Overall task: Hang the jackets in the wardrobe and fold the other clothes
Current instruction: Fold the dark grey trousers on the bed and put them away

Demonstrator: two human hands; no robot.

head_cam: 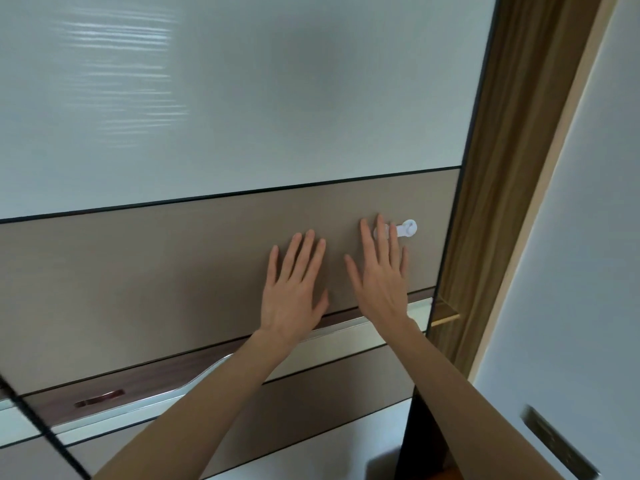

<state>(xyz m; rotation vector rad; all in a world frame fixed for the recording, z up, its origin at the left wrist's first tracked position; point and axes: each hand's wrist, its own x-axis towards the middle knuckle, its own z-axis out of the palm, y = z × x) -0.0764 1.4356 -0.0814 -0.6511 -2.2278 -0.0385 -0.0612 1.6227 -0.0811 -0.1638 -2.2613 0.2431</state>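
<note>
The wardrobe's sliding door [173, 278] fills the view, with a glossy white upper panel and a taupe band below it. My left hand [294, 289] lies flat on the taupe band, fingers straight and spread. My right hand [381, 275] presses flat beside it, fingertips over a small white plastic latch [407, 229] stuck near the door's right edge. Both hands hold nothing. No jackets or other clothes are in view.
A silver handle rail [138, 400] runs across the door under my wrists. Right of the door's dark edge stands a brown wooden frame [485, 202] and a white panel [571, 271] with a metal recessed handle [554, 441]. A narrow dark gap [415, 438] shows at bottom right.
</note>
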